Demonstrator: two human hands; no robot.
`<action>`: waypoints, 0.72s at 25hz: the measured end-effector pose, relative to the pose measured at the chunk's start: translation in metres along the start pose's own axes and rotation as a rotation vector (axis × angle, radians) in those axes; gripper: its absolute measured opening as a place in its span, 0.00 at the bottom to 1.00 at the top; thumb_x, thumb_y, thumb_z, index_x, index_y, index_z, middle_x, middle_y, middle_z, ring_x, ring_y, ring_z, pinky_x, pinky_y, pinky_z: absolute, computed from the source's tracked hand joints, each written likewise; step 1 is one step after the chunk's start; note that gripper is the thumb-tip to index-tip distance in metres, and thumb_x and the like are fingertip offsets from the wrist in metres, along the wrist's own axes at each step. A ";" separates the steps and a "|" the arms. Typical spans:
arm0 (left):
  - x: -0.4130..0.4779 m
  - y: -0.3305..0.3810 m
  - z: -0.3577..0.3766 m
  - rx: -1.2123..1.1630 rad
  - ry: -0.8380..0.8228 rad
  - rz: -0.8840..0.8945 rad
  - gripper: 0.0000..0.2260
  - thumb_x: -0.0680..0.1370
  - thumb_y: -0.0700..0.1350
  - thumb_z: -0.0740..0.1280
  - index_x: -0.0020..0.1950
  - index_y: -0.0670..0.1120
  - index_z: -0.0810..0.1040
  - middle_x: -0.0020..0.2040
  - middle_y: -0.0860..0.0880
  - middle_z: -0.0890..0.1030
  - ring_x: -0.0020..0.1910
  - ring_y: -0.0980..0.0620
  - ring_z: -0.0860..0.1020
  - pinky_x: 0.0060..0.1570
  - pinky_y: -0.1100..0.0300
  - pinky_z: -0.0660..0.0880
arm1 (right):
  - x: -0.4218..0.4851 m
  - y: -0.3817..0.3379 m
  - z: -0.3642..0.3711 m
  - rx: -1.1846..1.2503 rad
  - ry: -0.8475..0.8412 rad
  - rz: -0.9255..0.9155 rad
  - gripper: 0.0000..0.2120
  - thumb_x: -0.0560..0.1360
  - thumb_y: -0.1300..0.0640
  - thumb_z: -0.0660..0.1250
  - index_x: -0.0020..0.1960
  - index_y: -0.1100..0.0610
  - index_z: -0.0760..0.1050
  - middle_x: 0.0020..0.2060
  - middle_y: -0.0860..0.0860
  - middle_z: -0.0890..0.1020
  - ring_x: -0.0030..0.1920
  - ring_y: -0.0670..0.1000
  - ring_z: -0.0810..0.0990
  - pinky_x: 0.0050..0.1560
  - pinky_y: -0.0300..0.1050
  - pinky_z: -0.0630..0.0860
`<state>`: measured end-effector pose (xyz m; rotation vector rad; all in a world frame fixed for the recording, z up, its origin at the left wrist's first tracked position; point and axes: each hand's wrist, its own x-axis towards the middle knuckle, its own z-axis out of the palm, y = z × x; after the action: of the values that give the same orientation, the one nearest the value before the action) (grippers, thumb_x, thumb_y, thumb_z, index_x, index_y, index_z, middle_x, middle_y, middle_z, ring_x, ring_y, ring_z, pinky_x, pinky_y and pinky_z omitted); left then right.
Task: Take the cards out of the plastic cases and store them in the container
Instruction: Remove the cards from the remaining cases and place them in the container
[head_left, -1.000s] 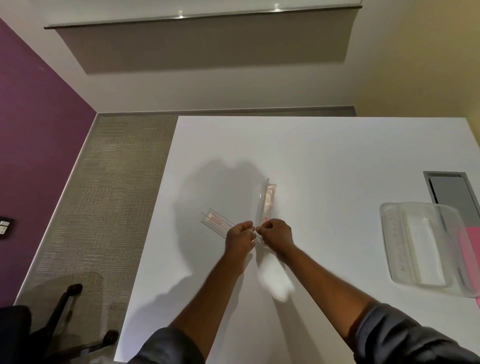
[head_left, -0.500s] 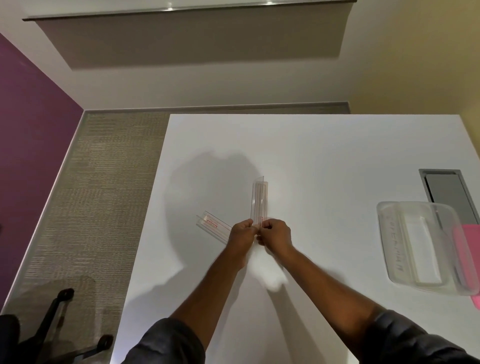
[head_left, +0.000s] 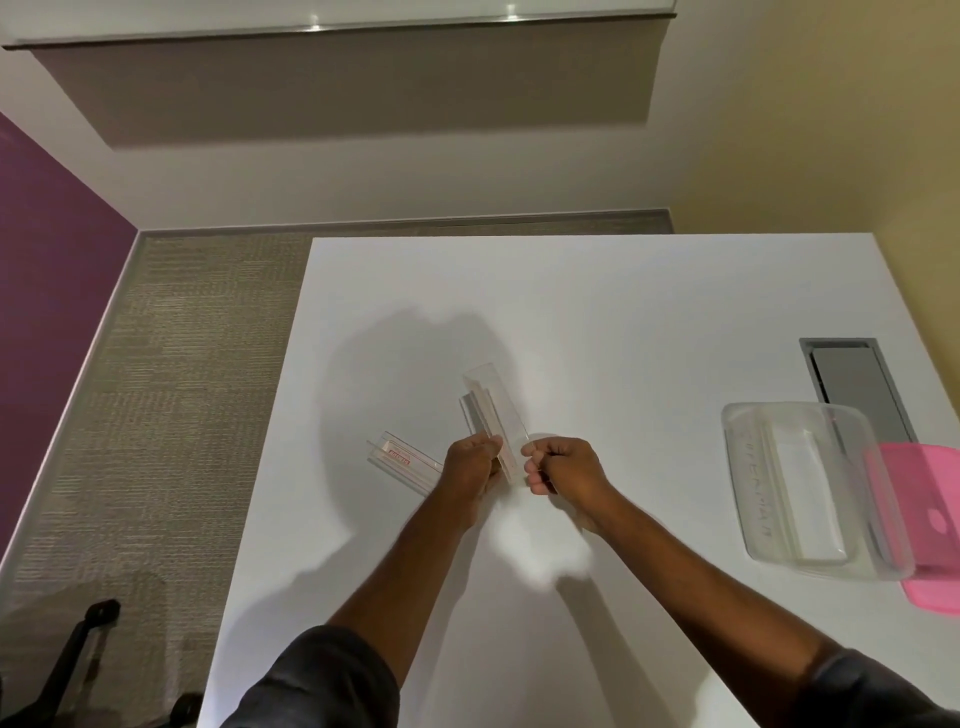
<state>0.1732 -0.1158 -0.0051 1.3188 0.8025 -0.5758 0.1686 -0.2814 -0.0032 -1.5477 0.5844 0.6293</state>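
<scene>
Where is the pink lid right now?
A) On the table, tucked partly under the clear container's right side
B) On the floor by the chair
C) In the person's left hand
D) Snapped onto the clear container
A: the pink lid lies on the white table at the clear container's right side, partly under it.

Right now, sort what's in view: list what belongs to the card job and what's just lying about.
Job:
- open case, held in left hand and right hand
- second case on the table
- clear container
- pink lid beside it

Lying about:
- table hatch
- chair base on the floor
</scene>
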 end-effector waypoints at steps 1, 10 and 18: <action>0.000 0.001 0.000 -0.047 -0.008 -0.010 0.12 0.87 0.44 0.65 0.65 0.41 0.83 0.60 0.39 0.87 0.61 0.39 0.86 0.65 0.44 0.83 | -0.002 -0.002 -0.007 -0.003 -0.036 0.013 0.13 0.82 0.70 0.61 0.56 0.66 0.85 0.40 0.58 0.84 0.41 0.56 0.83 0.45 0.47 0.86; 0.005 0.013 -0.010 -0.319 0.033 -0.014 0.14 0.80 0.46 0.77 0.58 0.37 0.82 0.51 0.38 0.86 0.51 0.42 0.87 0.51 0.49 0.88 | -0.013 -0.009 -0.066 -0.072 -0.243 0.078 0.13 0.82 0.69 0.64 0.57 0.62 0.87 0.42 0.57 0.87 0.38 0.51 0.84 0.43 0.44 0.87; -0.002 0.008 0.002 -0.425 0.017 0.039 0.28 0.80 0.40 0.77 0.78 0.43 0.71 0.65 0.36 0.85 0.64 0.36 0.85 0.67 0.38 0.81 | -0.027 0.003 -0.082 0.108 -0.138 -0.088 0.23 0.75 0.62 0.80 0.69 0.55 0.81 0.63 0.56 0.86 0.60 0.58 0.88 0.59 0.52 0.86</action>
<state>0.1788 -0.1169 0.0019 0.9465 0.8568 -0.3381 0.1512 -0.3631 0.0169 -1.4092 0.4368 0.6225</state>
